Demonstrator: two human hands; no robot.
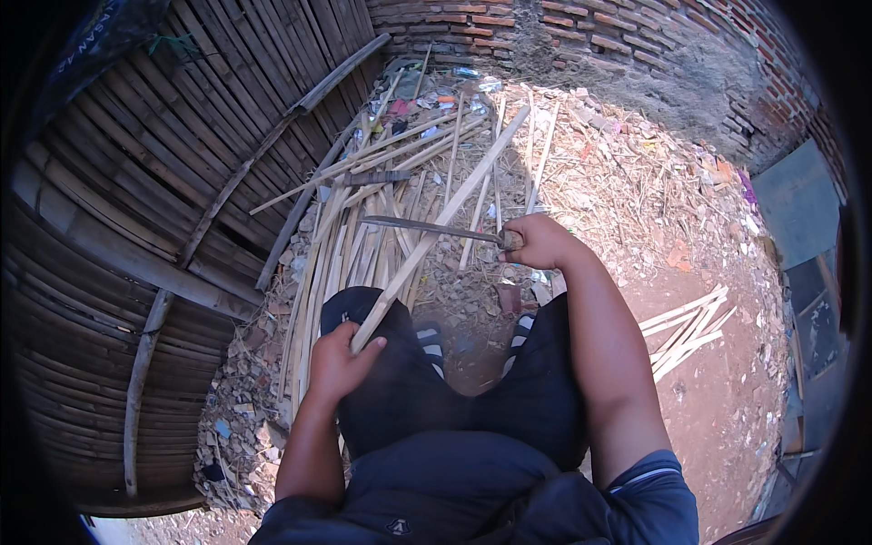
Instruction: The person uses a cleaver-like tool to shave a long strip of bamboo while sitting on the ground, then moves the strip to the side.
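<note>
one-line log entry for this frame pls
left hand: grips bamboo strip near its end | right hand: holds long knife, blade across strip | surroundings: cut strips pile, woven bamboo wall

A wall of dark bamboo slats (154, 182) fills the left side, its strips bowed by the lens, with long bamboo poles (227, 191) leaning across it. Behind, at the top, runs a red brick wall (581, 32) with rough grey mortar patches. The ground (718, 400) is bare reddish earth in hard sunlight, strewn with pale shavings (627, 182) and small scraps of litter. A heap of split bamboo strips (354, 236) lies along the foot of the slat wall, and a smaller bundle of strips (686, 327) lies on the earth to the right. A blue-grey board (799, 204) stands at the right edge.
</note>
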